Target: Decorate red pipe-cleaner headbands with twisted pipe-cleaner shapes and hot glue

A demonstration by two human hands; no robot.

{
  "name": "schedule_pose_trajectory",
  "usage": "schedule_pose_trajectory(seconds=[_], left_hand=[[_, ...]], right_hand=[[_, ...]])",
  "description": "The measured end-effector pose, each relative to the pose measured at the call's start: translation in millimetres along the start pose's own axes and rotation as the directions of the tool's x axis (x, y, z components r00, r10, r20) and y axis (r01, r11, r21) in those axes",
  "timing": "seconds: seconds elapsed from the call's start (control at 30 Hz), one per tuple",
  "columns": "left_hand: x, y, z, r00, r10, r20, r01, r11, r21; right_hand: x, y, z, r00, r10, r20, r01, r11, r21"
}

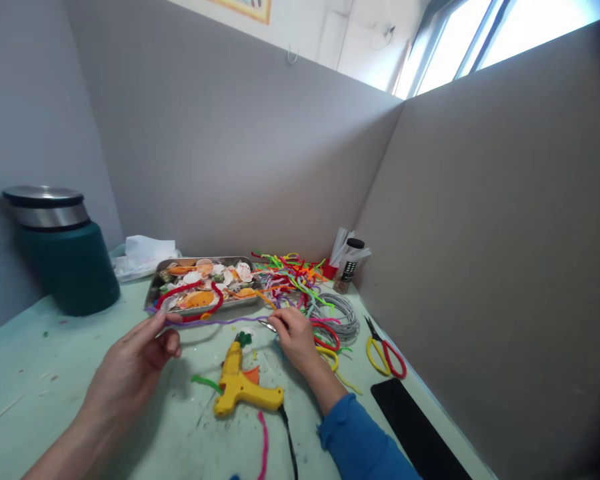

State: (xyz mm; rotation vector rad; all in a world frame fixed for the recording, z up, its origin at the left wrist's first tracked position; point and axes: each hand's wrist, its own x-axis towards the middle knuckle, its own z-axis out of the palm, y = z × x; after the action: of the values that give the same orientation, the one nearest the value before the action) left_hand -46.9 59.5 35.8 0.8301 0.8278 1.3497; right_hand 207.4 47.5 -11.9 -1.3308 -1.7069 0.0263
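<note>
A purple pipe cleaner [230,321] is stretched nearly level between my hands, above the table. My left hand [150,340] pinches its left end between thumb and fingertips. Farther along it, my right hand [295,337] is closed on the right part. A bent red pipe cleaner [217,301] shows by my left fingertips, in front of the tray; I cannot tell whether that hand holds it too. Scissors with red and yellow handles [330,357] lie beneath my right hand, partly hidden. Below the strand lies a yellow hot glue gun [240,387], with a dark green piece [245,339] at its nozzle.
A metal tray [153,293] of shells stands behind, beside a heap of coloured pipe cleaners [295,273] and coiled grey wire [347,313]. At right are more scissors [385,353] and a black strip [415,427]. A green flask [70,260] stands left.
</note>
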Motion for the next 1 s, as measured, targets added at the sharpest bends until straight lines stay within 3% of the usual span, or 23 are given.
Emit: schedule_pose_trajectory(seconds=[0.13,0.37,0.53,0.73,0.87,1.0], left_hand=[[1.9,2.1,0.3,0.998,0.014,-0.059,-0.021,0.992,-0.121],[0.4,2.3,1.5,1.000,0.028,0.008,-0.027,0.993,-0.117],[1.5,4.6,-0.2,0.999,0.034,-0.032,-0.038,0.990,-0.135],[-5.3,-5.1,7.6,0.995,-0.097,0.036,0.100,0.988,-0.119],[-12.8,-13.2,16.2,0.978,-0.129,0.166,0.119,0.990,0.071],[-19.2,-15.0,20.8,0.958,-0.153,0.243,0.117,0.981,0.156]], right_hand=[[2.3,3.1,-3.5,1.000,0.022,-0.018,-0.022,1.000,0.018],[2.8,0.8,-4.7,0.999,0.015,0.033,-0.016,1.000,0.024],[11.3,-1.0,-5.1,0.998,0.037,0.052,-0.035,0.998,-0.045],[78.9,21.0,-15.0,0.988,0.156,-0.013,-0.154,0.949,-0.274],[131.6,43.4,-12.5,0.967,0.250,0.041,-0.206,0.872,-0.445],[161.1,63.9,-0.4,0.922,0.374,0.098,-0.257,0.783,-0.567]])
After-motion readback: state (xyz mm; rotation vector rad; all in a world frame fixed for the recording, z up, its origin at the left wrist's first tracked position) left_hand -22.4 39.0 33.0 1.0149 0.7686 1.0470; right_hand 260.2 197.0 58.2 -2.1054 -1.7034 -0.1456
